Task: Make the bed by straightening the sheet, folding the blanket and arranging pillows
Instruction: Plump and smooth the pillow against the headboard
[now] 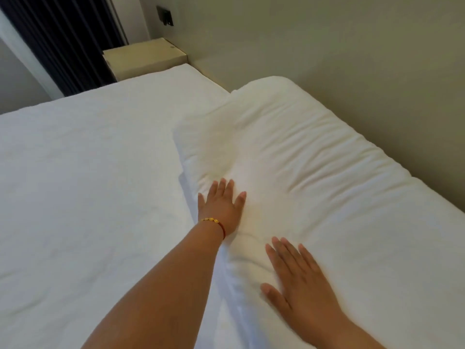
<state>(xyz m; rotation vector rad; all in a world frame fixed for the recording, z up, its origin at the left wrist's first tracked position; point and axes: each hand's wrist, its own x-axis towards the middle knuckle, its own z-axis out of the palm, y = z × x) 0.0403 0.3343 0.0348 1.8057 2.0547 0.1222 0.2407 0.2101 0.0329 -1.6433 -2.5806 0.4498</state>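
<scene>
Two hands (221, 205), one pillow (314, 172) (white), one bracelet (212, 221).

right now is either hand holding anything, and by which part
Nothing is held. The left hand and right hand both lie flat with straight fingers on top of the white pillow, near its edge beside the sheet.

Two bare forearms and hands of one person, seen from the head camera. Left hand (220, 204): no rings visible; short, unpainted nails. At its wrist sits a bracelet (214, 222), made of a thin red cord carrying a row of small oval gold beads on the upper side. Right hand (297, 280): no ring, watch or band visible; nails likewise short and plain. No sleeves are visible on either forearm.
</scene>
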